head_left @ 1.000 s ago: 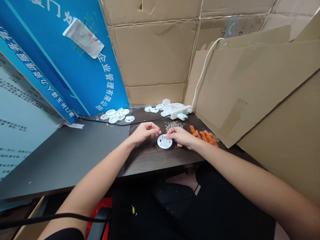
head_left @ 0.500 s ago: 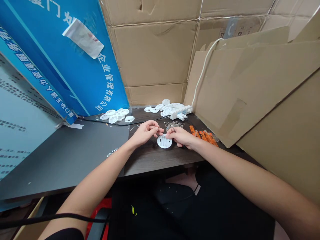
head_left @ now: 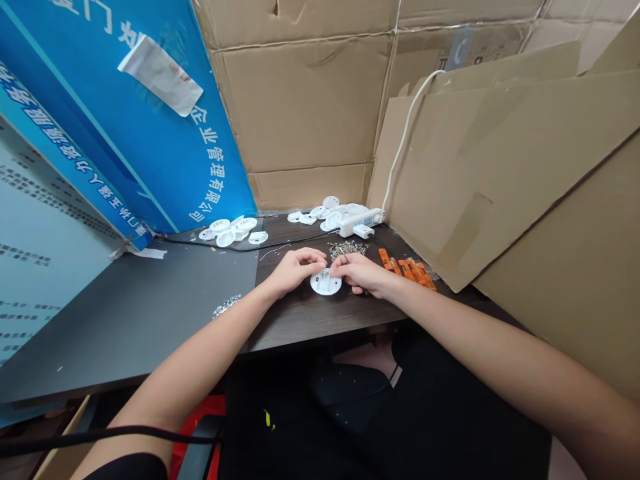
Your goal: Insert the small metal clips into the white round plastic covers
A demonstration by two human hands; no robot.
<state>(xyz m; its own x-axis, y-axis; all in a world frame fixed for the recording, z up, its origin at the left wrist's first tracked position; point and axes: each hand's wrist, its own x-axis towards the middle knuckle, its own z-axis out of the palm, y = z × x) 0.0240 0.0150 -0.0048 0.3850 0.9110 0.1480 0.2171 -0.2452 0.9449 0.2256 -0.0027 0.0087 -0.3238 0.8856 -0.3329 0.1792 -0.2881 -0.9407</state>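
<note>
A round white plastic piece with raised ribs and small dark slots lies on the dark tabletop between my hands. My left hand is closed, thumb and fingers pinched at the piece's far edge; whatever it holds is too small to make out. From the right, my right hand has its thumb and forefinger pressed together over the same edge, its other fingers curled. A dark object shows partly beneath its palm, its kind hidden. Just beyond the fingertips is a pile of small metal parts.
White round pieces lie in two groups, at the back left and beside a white power strip. Orange strips lie to the right. More small shiny parts sit left of my forearm. Cardboard panels and a blue board wall the desk.
My left hand has lowered and its fingers have closed in at the white piece's far edge. The piece has shifted slightly left. My right hand stays nearly in place.
</note>
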